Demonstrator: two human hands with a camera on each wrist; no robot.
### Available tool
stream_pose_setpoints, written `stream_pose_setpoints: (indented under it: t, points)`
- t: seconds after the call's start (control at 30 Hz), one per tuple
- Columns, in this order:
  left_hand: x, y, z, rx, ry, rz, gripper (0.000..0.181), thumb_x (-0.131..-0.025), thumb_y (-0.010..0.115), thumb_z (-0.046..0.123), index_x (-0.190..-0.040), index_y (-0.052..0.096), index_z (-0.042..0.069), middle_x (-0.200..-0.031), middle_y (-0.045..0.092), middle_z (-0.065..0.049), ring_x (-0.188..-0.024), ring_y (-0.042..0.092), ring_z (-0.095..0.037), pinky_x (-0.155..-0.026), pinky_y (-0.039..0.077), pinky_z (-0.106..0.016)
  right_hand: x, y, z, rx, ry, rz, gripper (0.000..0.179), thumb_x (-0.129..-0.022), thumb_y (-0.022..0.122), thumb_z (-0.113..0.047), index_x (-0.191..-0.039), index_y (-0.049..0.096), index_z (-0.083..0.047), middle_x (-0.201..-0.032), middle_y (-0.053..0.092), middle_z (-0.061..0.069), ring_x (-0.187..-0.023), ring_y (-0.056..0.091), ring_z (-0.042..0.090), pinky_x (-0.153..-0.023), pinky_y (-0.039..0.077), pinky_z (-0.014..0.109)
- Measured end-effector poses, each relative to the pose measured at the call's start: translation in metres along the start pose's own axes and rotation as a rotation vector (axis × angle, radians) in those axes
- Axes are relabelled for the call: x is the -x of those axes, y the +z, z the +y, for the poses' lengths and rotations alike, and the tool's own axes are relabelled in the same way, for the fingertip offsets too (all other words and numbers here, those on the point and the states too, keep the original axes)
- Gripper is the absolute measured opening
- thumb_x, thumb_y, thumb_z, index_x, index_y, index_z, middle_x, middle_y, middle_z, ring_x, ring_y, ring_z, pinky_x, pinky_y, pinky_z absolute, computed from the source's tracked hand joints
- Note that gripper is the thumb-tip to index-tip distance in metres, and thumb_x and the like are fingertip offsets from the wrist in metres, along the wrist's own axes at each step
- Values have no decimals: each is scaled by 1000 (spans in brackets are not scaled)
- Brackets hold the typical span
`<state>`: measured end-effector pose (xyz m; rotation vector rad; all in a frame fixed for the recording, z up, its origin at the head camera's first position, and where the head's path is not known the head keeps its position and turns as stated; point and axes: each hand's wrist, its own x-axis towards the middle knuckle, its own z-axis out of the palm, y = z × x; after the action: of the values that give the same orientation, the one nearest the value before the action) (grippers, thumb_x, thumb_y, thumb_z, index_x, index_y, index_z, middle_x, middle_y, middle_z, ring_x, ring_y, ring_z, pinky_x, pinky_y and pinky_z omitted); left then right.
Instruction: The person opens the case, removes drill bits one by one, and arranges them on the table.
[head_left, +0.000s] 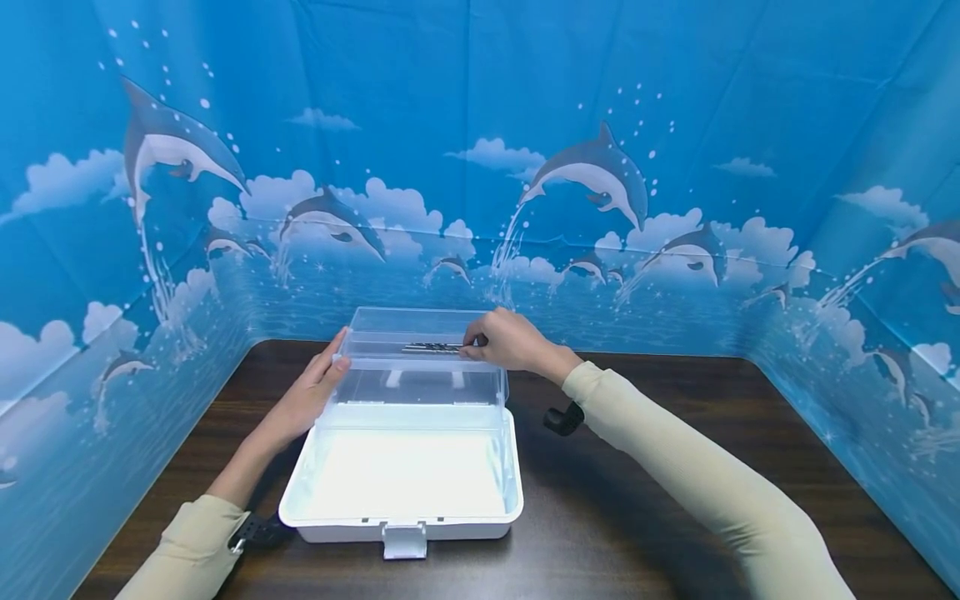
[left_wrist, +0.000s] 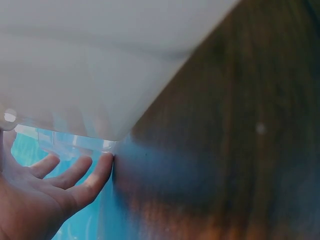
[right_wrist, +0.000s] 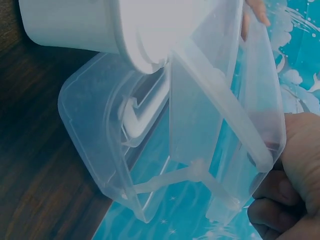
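Note:
A white toolbox point(head_left: 405, 532) lies open, its clear tiered trays raised towards the back. My right hand point(head_left: 510, 340) pinches several thin, dark spiral drill bits point(head_left: 433, 348) at the right of the upper clear tray point(head_left: 375, 364). In the right wrist view, that hand point(right_wrist: 295, 187) has its fingers curled beside the tray's end; the bits are hidden there. My left hand point(head_left: 311, 400) holds the tray's left end, thumb over its front edge. The left wrist view shows this hand point(left_wrist: 45, 195) with spread fingers near the clear plastic.
The toolbox stands on a dark wooden table point(head_left: 630, 517). Its clear lid point(right_wrist: 95, 115) leans back behind the trays, and a white latch point(head_left: 405, 542) hangs at the front. A blue dolphin-print cloth point(head_left: 480, 208) walls the table's back and sides.

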<state>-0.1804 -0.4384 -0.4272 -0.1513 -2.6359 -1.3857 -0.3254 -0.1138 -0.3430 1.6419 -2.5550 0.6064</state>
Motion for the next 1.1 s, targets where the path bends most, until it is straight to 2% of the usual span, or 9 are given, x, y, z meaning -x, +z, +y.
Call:
stream_pose_setpoints:
  t: [0.13,0.3,0.6,0.8,1.1]
  points:
    - [0,-1,0,-3,-1,1,62,-111,32,47,-162,-2,41,-166,-2,-22,-147,4,-53,-99,12,-85,0,-1,1,-20,4,-9,13,-100,69,-20,-103,80,-13,-76,67,-11,-53,53,9,-53,39,27]
    - [0,-1,0,-8,-1,2,63,-111,32,47,-163,-2,39,-166,-2,-24,-147,4,-54,-98,11,-85,2,0,4,-42,0,3,15,-102,67,-21,-105,79,-12,-73,65,-12,-53,53,10,-54,41,27]
    - [0,-1,-1,10,3,-2,61,-111,33,45,-162,-2,42,-167,-4,-20,-148,4,-52,-101,11,-83,5,0,9,-123,-20,6,15,-104,62,-18,-106,75,-12,-58,55,-4,-46,39,11,-51,32,28]
    - [-2,-2,-1,2,2,-3,62,-111,33,46,-162,-2,41,-167,-4,-21,-148,3,-53,-99,11,-85,7,0,13,-177,-30,14,14,-106,59,-19,-106,73,-14,-60,54,-3,-48,39,12,-52,32,29]
    - [1,0,2,-10,-14,11,63,-110,33,49,-162,-2,43,-166,-2,-22,-148,4,-53,-98,11,-85,10,1,18,-300,-35,28,17,-107,56,-18,-104,70,-9,-62,49,0,-50,34,13,-53,33,30]
